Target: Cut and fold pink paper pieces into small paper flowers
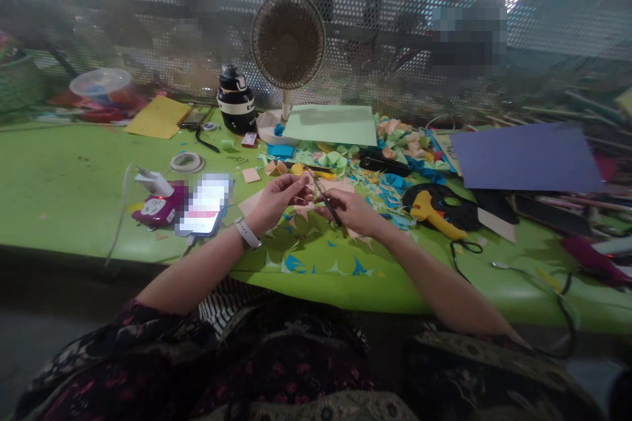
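Note:
My left hand (286,196), with a white watch on its wrist, is closed in a pinch on a small piece of pale peach paper (301,199). My right hand (348,207) is closed around a slim dark metal tool (330,205) resembling tweezers. Its tip points up and away, close to the left fingertips. Beneath and around both hands lie peach paper scraps and sheets. A folded peach paper shape (275,168) sits just beyond my left hand. Small blue cuttings (295,264) lie nearer the table edge.
A fan (288,39) and a black bottle (237,100) stand at the back. Left are a lit phone (205,204), a tape roll (187,162) and a purple power socket (157,206). A yellow glue gun (437,214) and a purple sheet (526,156) lie right.

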Demonstrator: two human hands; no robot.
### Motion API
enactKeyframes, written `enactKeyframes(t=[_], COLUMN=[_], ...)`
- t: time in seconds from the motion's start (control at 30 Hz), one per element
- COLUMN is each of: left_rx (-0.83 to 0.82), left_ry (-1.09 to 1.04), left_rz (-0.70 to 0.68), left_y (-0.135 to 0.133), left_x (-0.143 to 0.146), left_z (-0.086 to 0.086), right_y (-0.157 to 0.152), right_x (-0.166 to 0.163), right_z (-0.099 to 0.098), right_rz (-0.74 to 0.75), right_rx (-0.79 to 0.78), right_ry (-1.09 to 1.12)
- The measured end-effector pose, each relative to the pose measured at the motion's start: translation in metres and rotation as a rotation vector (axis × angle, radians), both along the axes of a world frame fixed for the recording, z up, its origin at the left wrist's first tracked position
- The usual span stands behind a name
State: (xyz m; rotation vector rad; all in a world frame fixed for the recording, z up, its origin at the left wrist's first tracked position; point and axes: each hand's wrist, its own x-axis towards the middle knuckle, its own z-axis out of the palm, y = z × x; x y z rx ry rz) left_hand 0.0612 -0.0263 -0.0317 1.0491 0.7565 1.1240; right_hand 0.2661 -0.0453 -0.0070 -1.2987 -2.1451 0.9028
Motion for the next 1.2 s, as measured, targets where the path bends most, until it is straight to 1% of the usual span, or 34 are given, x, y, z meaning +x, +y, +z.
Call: enactKeyframes(t=[0.23,0.33,0.5,0.73,0.97,1.07,1.2], left_rx=[0.017,0.006,0.008,0.034,0.023,0.049,0.103], left_ry=[0.005,-0.009,-0.019,0.029,0.069,0.1,0.138], left_rz=[-0.048,-0.035,0.021,-0.026,0.027,0.045,0.03], left_y=[-0.0004,-0.0003,0.0003,0.001,-0.0025,-0.0016,0.0014], left_x=[-0.0009,-0.0007,-0.0005,-0.0015,-0.0024,-0.0027,-0.004], left_z=[-0.001,-0.0006,0.0004,-0.0005,0.004,0.0047,0.0025], right_y=[0.0,-0.0002,-0.0004,-0.0013,-0.0011,-0.0004,0.0003], right_x=[-0.0006,-0.0014,-0.0008,-0.0008,-0.0008,0.0004,0.0022], right_z=[0.0002,0.0023,0.0046,0.0053,0.0067,0.0048,0.0025], right_rz=[0.002,-0.001,-0.002,0.011,0.012,0.01,0.019], right_rx=[0.003,0.018,-0.001,-0.039,-0.011,-0.027,-0.028], right_ry=[0.007,-0.006,-0.027,0.001,-0.034,-0.04,-0.035])
